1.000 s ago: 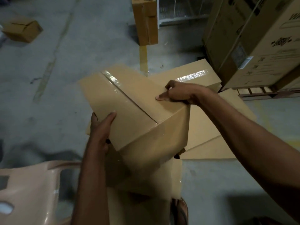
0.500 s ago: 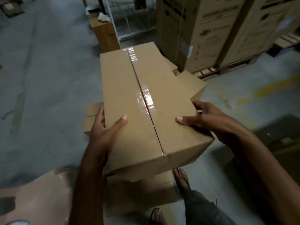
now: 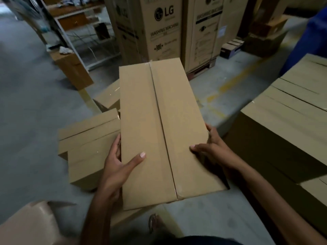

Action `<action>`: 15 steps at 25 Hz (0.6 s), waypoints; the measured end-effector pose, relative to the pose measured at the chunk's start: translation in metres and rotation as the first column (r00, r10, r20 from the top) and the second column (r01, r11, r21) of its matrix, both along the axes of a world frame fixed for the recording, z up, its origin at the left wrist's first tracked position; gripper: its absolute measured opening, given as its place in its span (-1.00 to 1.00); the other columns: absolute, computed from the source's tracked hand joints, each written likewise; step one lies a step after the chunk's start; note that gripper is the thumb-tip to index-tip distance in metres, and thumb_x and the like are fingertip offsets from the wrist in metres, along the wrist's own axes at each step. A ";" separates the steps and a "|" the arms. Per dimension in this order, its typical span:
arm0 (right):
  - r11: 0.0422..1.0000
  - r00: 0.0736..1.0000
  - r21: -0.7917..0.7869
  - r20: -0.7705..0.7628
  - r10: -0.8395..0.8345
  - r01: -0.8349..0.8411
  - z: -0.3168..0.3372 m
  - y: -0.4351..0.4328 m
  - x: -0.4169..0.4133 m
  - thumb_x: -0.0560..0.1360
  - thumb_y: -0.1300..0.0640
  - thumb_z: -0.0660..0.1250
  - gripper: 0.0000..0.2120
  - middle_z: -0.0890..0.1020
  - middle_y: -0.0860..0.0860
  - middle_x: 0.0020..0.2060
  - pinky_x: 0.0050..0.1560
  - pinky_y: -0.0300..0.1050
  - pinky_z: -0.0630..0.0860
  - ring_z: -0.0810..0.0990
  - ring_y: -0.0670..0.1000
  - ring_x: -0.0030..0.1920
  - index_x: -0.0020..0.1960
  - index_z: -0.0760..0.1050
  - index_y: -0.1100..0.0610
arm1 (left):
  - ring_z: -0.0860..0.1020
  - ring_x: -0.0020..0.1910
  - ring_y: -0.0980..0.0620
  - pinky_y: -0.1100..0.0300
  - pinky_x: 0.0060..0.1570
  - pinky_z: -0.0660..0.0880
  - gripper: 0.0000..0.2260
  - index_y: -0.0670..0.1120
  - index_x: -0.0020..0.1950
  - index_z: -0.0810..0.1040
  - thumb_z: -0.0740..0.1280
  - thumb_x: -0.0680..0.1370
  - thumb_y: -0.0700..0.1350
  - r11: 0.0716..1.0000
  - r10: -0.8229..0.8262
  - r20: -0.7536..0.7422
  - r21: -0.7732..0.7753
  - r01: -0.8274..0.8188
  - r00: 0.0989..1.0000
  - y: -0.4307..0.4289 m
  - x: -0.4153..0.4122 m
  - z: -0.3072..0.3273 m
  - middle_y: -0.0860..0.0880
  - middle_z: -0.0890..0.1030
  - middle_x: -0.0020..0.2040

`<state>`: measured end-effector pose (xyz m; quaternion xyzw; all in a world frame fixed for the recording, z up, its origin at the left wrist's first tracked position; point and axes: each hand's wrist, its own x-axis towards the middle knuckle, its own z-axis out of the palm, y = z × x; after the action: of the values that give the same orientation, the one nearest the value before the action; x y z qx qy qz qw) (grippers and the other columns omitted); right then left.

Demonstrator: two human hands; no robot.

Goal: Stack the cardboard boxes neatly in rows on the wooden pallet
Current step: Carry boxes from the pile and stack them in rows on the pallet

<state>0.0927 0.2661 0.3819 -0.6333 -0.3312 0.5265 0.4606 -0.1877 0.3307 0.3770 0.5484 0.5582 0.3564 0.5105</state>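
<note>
1 long box [image 3: 159, 129] is held lengthwise above the floor [image 3: 26, 121], left grip [image 3: 120, 167] clamped on its left edge, right grip [image 3: 212, 149] clamped on its right edge. Loose boxes [image 3: 88, 147] lie to its left, a stack [image 3: 292, 121] to its right.

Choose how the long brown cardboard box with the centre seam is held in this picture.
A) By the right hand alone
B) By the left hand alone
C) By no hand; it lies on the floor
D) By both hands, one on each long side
D: the left hand and the right hand each hold one long side of the long brown cardboard box, thumbs on its top.
</note>
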 end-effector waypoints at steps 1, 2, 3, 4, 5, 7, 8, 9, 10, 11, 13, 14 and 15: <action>1.000 1.000 0.015 -0.002 0.006 -0.006 -0.004 -0.023 0.011 0.49 0.23 0.51 -0.18 0.55 -0.11 0.28 0.29 -0.07 0.52 0.57 -0.11 0.24 0.59 0.14 -0.06 | 0.41 -0.04 0.67 0.56 -0.10 0.40 -0.10 0.18 0.61 0.19 0.60 0.39 -0.10 1.000 0.015 -0.010 0.002 -0.015 1.000 -0.024 0.014 -0.003 0.39 0.40 0.22; 1.000 1.000 0.025 0.004 0.005 -0.005 -0.008 -0.046 0.022 0.48 0.14 0.54 -0.17 0.55 -0.11 0.31 0.34 -0.02 0.51 0.57 -0.10 0.27 0.59 0.15 -0.08 | 0.38 -0.09 0.72 0.61 -0.16 0.38 -0.12 0.17 0.61 0.19 0.58 0.42 -0.12 0.999 0.035 -0.016 -0.002 -0.035 0.999 -0.048 0.028 -0.006 0.39 0.39 0.21; 0.999 1.000 0.037 0.019 0.002 -0.003 -0.009 -0.073 0.034 0.46 0.04 0.56 -0.17 0.54 -0.11 0.33 0.36 0.00 0.51 0.57 -0.10 0.29 0.58 0.17 -0.09 | 0.36 -0.09 0.74 0.61 -0.19 0.38 -0.14 0.16 0.62 0.18 0.57 0.44 -0.12 0.999 0.049 -0.020 -0.003 -0.050 0.999 -0.076 0.044 -0.010 0.38 0.38 0.23; 0.999 1.000 0.046 0.030 -0.001 0.000 -0.010 -0.096 0.046 0.44 -0.03 0.56 -0.17 0.53 -0.12 0.34 0.33 -0.02 0.53 0.56 -0.11 0.29 0.58 0.19 -0.10 | 0.38 -0.05 0.72 0.61 -0.18 0.39 -0.15 0.16 0.62 0.17 0.56 0.45 -0.09 0.998 0.057 -0.001 -0.006 -0.057 0.998 -0.101 0.057 -0.014 0.36 0.39 0.26; 0.999 0.999 0.051 0.029 -0.015 0.013 -0.008 -0.118 0.056 0.43 -0.07 0.54 -0.18 0.53 -0.13 0.35 0.26 -0.09 0.55 0.56 -0.13 0.28 0.57 0.22 -0.09 | 0.45 0.03 0.63 0.57 -0.13 0.43 -0.16 0.16 0.61 0.19 0.55 0.44 -0.03 0.998 0.065 0.042 -0.029 -0.064 0.997 -0.123 0.067 -0.017 0.33 0.42 0.30; 0.997 0.998 0.056 0.040 -0.053 0.050 -0.005 -0.163 0.075 0.47 0.00 0.51 -0.28 0.54 -0.14 0.32 0.06 -0.26 0.57 0.57 -0.19 0.22 0.55 0.29 -0.08 | 0.57 0.14 0.30 0.31 -0.03 0.55 -0.22 0.13 0.56 0.25 0.53 0.41 0.09 0.984 0.142 0.153 -0.131 -0.122 0.978 -0.166 0.087 -0.018 0.16 0.50 0.38; 0.996 0.997 0.067 0.054 -0.056 0.053 -0.003 -0.187 0.082 0.50 0.08 0.50 -0.32 0.54 -0.16 0.29 -0.03 -0.31 0.56 0.57 -0.21 0.19 0.54 0.31 -0.08 | 0.58 0.15 0.19 0.20 -0.02 0.57 -0.28 0.11 0.52 0.28 0.52 0.43 0.09 0.971 0.188 0.188 -0.184 -0.154 0.964 -0.189 0.095 -0.017 0.09 0.51 0.39; 0.996 0.996 0.074 0.074 -0.050 0.045 -0.002 -0.208 0.087 0.50 0.16 0.49 -0.33 0.54 -0.19 0.27 -0.06 -0.31 0.56 0.57 -0.21 0.17 0.54 0.32 -0.09 | 0.59 0.15 0.11 0.15 -0.03 0.57 -0.35 0.10 0.49 0.29 0.51 0.47 0.04 0.962 0.216 0.205 -0.211 -0.172 0.955 -0.207 0.101 -0.017 0.04 0.51 0.39; 0.997 0.995 0.072 0.092 -0.036 0.029 -0.002 -0.228 0.090 0.49 0.21 0.50 -0.29 0.53 -0.21 0.24 -0.03 -0.28 0.54 0.56 -0.18 0.18 0.55 0.31 -0.09 | 0.60 0.16 0.07 0.14 -0.06 0.59 -0.39 0.09 0.46 0.30 0.51 0.50 -0.04 0.960 0.223 0.207 -0.214 -0.179 0.952 -0.224 0.105 -0.019 0.00 0.52 0.40; 0.998 0.994 0.062 0.106 -0.022 0.015 -0.002 -0.250 0.094 0.47 0.25 0.51 -0.23 0.53 -0.24 0.23 0.01 -0.26 0.51 0.56 -0.16 0.19 0.56 0.28 -0.11 | 0.60 0.18 0.06 0.16 -0.10 0.60 -0.38 0.08 0.47 0.30 0.52 0.50 -0.11 0.965 0.206 0.201 -0.205 -0.164 0.958 -0.243 0.105 -0.020 -0.01 0.52 0.41; 0.998 0.993 0.059 0.115 0.011 -0.018 0.001 -0.300 0.100 0.43 0.27 0.54 -0.10 0.48 -0.32 0.22 0.02 -0.28 0.46 0.53 -0.25 0.17 0.60 0.20 -0.16 | 0.58 0.23 0.07 0.19 -0.08 0.61 -0.25 0.10 0.54 0.30 0.57 0.43 -0.14 0.980 0.119 0.195 -0.179 -0.083 0.974 -0.284 0.103 -0.018 0.02 0.52 0.42; 0.997 0.993 0.065 0.115 0.030 -0.037 0.004 -0.327 0.103 0.41 0.26 0.57 -0.03 0.45 -0.35 0.24 0.07 -0.28 0.46 0.52 -0.31 0.17 0.62 0.14 -0.20 | 0.57 0.27 0.06 0.16 -0.02 0.60 -0.17 0.14 0.57 0.28 0.59 0.37 -0.10 0.985 0.068 0.185 -0.169 -0.036 0.980 -0.304 0.100 -0.016 0.06 0.52 0.41; 0.997 0.993 0.070 0.111 0.036 -0.043 0.008 -0.354 0.106 0.38 0.26 0.59 0.02 0.44 -0.35 0.28 0.16 -0.24 0.49 0.51 -0.34 0.19 0.62 0.11 -0.22 | 0.57 0.28 0.06 0.12 0.05 0.60 -0.12 0.18 0.58 0.27 0.60 0.34 -0.07 0.987 0.023 0.175 -0.161 0.006 0.984 -0.324 0.097 -0.012 0.10 0.54 0.38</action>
<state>0.1986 -0.0877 0.3894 -0.6374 -0.3871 0.4877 0.4538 -0.0906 0.0066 0.3645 0.4693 0.5400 0.3596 0.5991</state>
